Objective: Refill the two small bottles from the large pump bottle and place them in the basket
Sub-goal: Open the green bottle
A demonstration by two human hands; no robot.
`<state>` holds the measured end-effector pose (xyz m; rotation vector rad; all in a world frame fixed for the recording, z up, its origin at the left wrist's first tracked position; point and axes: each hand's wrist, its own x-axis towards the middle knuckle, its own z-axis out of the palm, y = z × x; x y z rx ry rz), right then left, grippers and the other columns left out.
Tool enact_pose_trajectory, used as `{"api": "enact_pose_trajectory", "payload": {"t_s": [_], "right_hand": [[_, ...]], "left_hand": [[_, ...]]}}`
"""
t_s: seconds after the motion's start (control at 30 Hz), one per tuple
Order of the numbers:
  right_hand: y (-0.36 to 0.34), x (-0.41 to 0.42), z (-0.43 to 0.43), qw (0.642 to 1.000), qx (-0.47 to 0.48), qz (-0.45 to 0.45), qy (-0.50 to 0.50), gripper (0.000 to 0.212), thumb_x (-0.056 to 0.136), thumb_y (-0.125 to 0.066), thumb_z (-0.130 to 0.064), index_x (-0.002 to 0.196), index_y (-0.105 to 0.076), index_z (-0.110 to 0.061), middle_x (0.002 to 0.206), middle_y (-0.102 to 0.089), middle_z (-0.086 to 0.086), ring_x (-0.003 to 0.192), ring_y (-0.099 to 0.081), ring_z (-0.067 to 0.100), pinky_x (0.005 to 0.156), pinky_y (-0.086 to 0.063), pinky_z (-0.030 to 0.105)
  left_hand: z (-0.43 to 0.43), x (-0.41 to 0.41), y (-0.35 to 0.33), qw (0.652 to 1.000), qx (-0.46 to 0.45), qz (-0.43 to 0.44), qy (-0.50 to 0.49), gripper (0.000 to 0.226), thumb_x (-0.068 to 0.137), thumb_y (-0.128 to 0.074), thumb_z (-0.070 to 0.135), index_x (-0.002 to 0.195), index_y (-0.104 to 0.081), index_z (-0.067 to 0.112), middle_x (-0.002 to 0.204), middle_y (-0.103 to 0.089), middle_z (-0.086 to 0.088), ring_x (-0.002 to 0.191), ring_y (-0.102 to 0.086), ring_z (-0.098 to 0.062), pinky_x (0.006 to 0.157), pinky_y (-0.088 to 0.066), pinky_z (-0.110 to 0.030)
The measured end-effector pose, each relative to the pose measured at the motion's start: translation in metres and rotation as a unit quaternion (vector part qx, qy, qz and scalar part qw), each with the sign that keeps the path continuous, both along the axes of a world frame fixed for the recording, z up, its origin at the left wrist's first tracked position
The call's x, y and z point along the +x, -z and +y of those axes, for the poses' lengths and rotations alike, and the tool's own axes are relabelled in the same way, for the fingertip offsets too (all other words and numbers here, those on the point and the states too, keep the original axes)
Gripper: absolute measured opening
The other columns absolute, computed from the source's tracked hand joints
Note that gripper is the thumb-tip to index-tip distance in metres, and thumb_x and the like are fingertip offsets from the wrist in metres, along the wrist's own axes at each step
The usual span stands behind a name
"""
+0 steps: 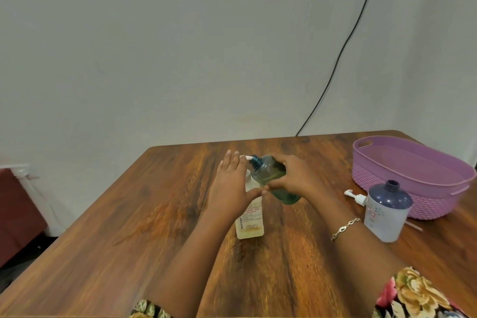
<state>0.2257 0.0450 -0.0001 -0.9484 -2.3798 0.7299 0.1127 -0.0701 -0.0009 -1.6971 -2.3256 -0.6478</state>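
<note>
Soft, even indoor light; faint shadows on the table (154, 214). Mild overall blur, sleeves (418, 292) smeared, wide-angle bending at the edges.

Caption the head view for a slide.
Left hand atop the pump bottle; right hand holds a green bottle tilted, mouth at the nozzle.

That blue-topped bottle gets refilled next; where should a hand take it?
Wrap the fingers round the pale lower body of the blue-topped bottle, coming from the near side: it stands upright and uncapped, with the basket close behind it.
</note>
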Motion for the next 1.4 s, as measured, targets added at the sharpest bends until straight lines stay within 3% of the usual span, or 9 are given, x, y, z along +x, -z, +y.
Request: {"api": "enact_pose_trajectory", "payload": {"t_s": [0.13, 0.27, 0.37, 0.47, 0.63, 0.77, 1.17, 1.4], "right_hand": [[0.005, -0.001, 0.001, 1.000, 0.003, 0.008, 0.009, 0.082, 0.064, -0.080, -0.028, 0.136, -0.039, -0.021, 0.130, -0.051, 0.002, 0.114, -0.049, 0.019, 0.084, -0.037, 0.024], [0.004, -0.002, 0.000, 1.000, 0.012, 0.005, 0.010, 0.083, 0.064, -0.080, -0.029, 0.136, -0.039, -0.020, 0.130, -0.051, 0.002, 0.114, -0.049, 0.020, 0.087, -0.039, 0.027], [0.005, -0.001, 0.000, 1.000, 0.015, 0.004, 0.007, 0.082, 0.064, -0.080, -0.029, 0.135, -0.040, -0.019, 0.129, -0.052, 0.002, 0.114, -0.049, 0.019, 0.086, -0.038, 0.025], [0.005, 0.000, -0.001, 1.000, 0.012, 0.008, 0.007, 0.083, 0.066, -0.079, -0.028, 0.137, -0.038, -0.018, 0.132, -0.050, 0.003, 0.116, -0.048, 0.020, 0.086, -0.037, 0.024], [0.005, 0.000, -0.001, 1.000, -0.001, 0.015, 0.006, 0.084, 0.065, -0.080, -0.027, 0.137, -0.038, -0.019, 0.133, -0.049, 0.003, 0.118, -0.048, 0.022, 0.090, -0.040, 0.027], [0.007, 0.001, 0.000, 1.000, -0.007, 0.020, 0.006, 0.083, 0.065, -0.080, -0.027, 0.136, -0.039, -0.020, 0.132, -0.050, 0.003, 0.116, -0.049, 0.021, 0.084, -0.036, 0.023], [0.008, -0.001, -0.001, 1.000, 0.007, 0.000, 0.011, 0.084, 0.066, -0.078, -0.026, 0.139, -0.036, -0.019, 0.133, -0.048, 0.004, 0.117, -0.047, 0.020, 0.090, -0.040, 0.029], [0.000, -0.003, 0.001, 1.000, 0.020, 0.003, 0.009, 0.082, 0.066, -0.077, -0.023, 0.138, -0.038, -0.021, 0.130, -0.051, 0.002, 0.112, -0.049, 0.018, 0.083, -0.039, 0.024]], "left_hand": [[-0.005, -0.002, 0.011, 1.000, 0.027, 0.004, -0.009, 0.086, 0.089, -0.051, 0.050, 0.149, -0.002, 0.015, 0.158, 0.001, 0.001, 0.144, 0.007, -0.013, 0.113, 0.003, -0.024], [0.001, -0.004, 0.008, 0.996, 0.020, 0.083, -0.009, 0.086, 0.091, -0.041, 0.053, 0.148, 0.006, 0.010, 0.158, 0.007, -0.005, 0.145, 0.009, -0.018, 0.112, 0.010, -0.026], [0.003, -0.003, 0.010, 0.990, -0.011, 0.138, -0.001, 0.082, 0.093, -0.038, 0.053, 0.149, 0.002, 0.007, 0.158, 0.001, -0.009, 0.145, 0.005, -0.021, 0.113, 0.010, -0.029], [0.005, -0.004, 0.012, 0.988, 0.002, 0.156, 0.003, 0.080, 0.092, -0.040, 0.052, 0.148, -0.008, 0.004, 0.156, -0.010, -0.012, 0.144, -0.005, -0.024, 0.116, 0.000, -0.031], [0.011, -0.007, 0.009, 0.991, 0.060, 0.114, 0.024, 0.068, 0.089, -0.053, 0.046, 0.142, -0.031, 0.008, 0.143, -0.030, -0.008, 0.133, -0.023, -0.020, 0.108, -0.027, -0.027], [0.012, -0.011, 0.010, 0.990, 0.087, 0.100, 0.038, 0.060, 0.089, -0.055, 0.042, 0.138, -0.039, 0.012, 0.136, -0.040, -0.004, 0.127, -0.031, -0.015, 0.100, -0.034, -0.021], [0.015, -0.007, 0.018, 0.995, 0.086, 0.055, 0.020, 0.075, 0.075, -0.064, 0.058, 0.134, -0.045, 0.016, 0.127, -0.045, 0.002, 0.114, -0.039, -0.010, 0.086, -0.038, -0.018], [0.019, -0.009, 0.010, 0.994, 0.090, 0.054, 0.026, 0.081, 0.070, -0.065, 0.060, 0.133, -0.043, 0.014, 0.124, -0.041, 0.001, 0.111, -0.037, -0.010, 0.082, -0.038, -0.017]]}}
